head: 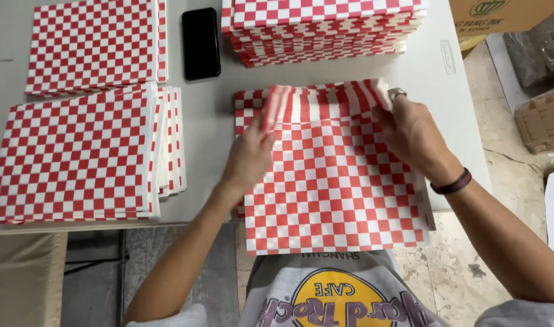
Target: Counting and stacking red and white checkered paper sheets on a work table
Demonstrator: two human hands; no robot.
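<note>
Curling at its far edge, red-and-white checkered paper [334, 181] is gripped by both hands.

A white table [210, 121] stands on a cracked stone floor [507, 145] beside cardboard boxes [501, 12].

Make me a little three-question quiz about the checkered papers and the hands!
1. True or false: both hands grip the far edge of the checkered paper sheets in front of the person.
2. What lies between the two far paper stacks? A) black phone B) scissors C) cup
3. Which wrist wears a dark band?

Key:
1. True: left hand and right hand pinch the fanned edge.
2. A, the black phone on the white table.
3. The right, a dark wristband.
</note>
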